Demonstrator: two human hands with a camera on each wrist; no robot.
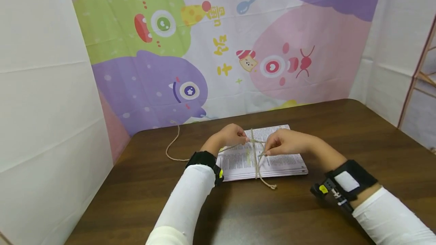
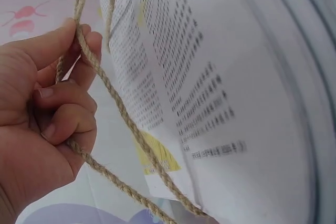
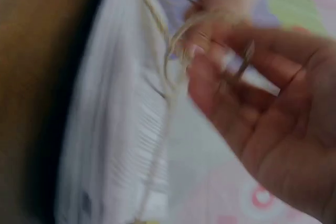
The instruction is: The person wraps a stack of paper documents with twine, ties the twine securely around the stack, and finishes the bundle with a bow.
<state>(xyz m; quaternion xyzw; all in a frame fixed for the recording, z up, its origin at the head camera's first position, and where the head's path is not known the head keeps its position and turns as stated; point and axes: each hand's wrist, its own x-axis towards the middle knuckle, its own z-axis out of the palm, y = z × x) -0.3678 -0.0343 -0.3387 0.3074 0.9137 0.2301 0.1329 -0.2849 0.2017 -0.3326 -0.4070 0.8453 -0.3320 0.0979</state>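
Note:
A stack of printed paper sheets lies flat on the table, with jute twine wrapped around its middle. Over the stack's far left part, my left hand pinches the twine between thumb and index finger. In the left wrist view, the other fingers of this hand curl around a second run of the twine. My right hand pinches twine just right of the wrapped strand. The right wrist view is blurred; a loop of twine shows beside the right fingertips.
One long tail of twine trails left across the brown table to its back edge. A short knotted end hangs off the stack's front edge. Behind the table hangs a cartoon-printed cloth.

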